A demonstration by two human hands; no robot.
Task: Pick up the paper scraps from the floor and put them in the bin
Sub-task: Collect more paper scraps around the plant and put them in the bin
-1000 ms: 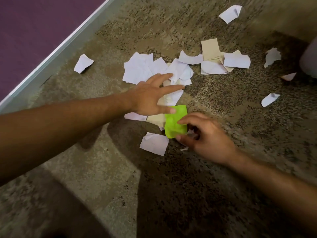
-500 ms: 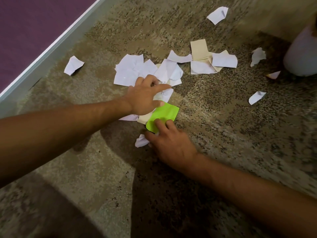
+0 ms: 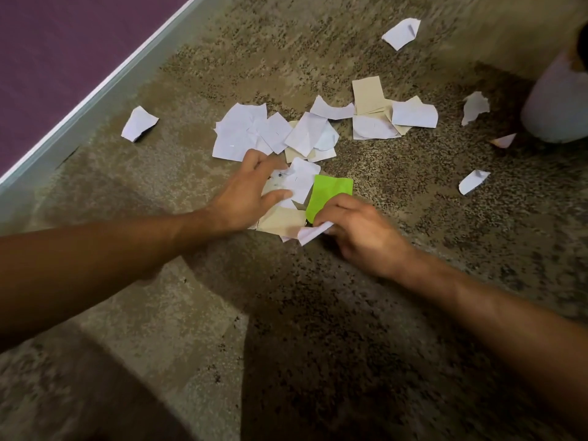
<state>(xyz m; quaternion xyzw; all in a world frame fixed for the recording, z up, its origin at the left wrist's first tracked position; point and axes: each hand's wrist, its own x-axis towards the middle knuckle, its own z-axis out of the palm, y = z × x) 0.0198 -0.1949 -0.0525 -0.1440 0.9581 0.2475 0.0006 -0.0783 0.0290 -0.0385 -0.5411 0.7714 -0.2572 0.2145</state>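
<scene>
White and beige paper scraps lie scattered on the speckled floor, with a dense pile [image 3: 273,132] in the middle. My left hand [image 3: 248,192] presses on a white scrap [image 3: 300,181] at the pile's near edge, thumb and fingers around it. My right hand [image 3: 359,230] pinches a crumpled white scrap [image 3: 313,233] and rests on the corner of a bright green scrap [image 3: 331,192]. A beige scrap [image 3: 283,221] lies between the hands. The pale bin [image 3: 556,100] stands at the right edge, partly cut off.
A second cluster of beige and white scraps [image 3: 391,116] lies beyond the hands. Single scraps lie at the left [image 3: 138,124], far top [image 3: 401,33] and right [image 3: 474,181]. A white skirting strip [image 3: 95,90] and purple wall border the floor on the left.
My right hand gathered the loose white scrap near it and pulled it up beside the green one. My left hand slid back from the pile onto a white scrap.
</scene>
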